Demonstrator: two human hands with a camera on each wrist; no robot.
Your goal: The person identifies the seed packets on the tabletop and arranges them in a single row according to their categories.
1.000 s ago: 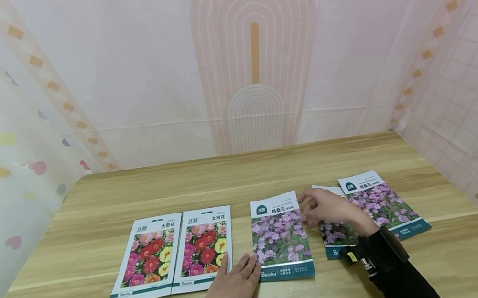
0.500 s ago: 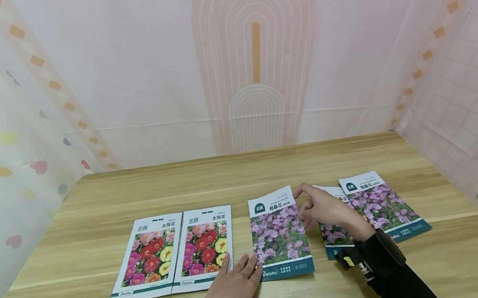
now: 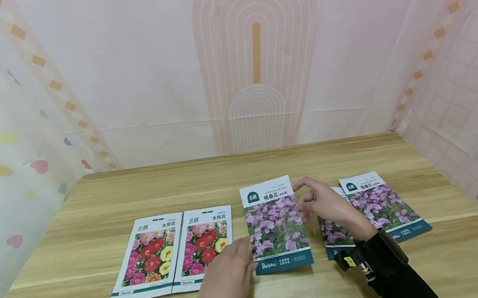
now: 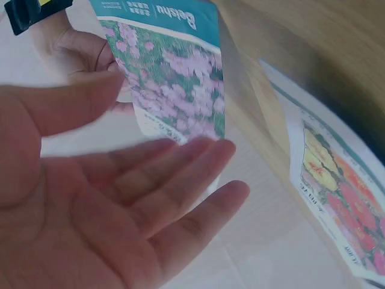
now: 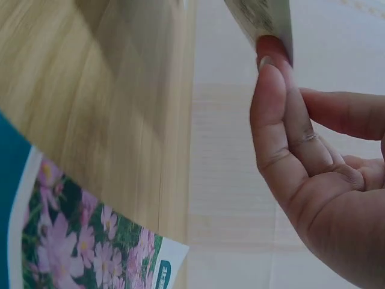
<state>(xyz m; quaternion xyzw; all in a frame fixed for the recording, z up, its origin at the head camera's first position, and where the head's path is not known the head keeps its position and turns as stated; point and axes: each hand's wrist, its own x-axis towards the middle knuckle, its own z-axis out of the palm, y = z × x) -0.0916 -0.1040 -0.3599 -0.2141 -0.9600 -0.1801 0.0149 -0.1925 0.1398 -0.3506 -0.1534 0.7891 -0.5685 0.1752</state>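
Wooden tabletop [image 3: 266,165], center frame: your right hand [image 3: 326,205] pinches the purple-flower seed packet [image 3: 274,224] by its top corner, left hand [image 3: 225,280] flat-fingered beside it, so the packet could slip.

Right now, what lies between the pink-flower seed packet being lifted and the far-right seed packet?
In the head view, the right hand pinching the lifted packet, and beneath it another pink-flower packet, partly covered, beside the far-right packet.
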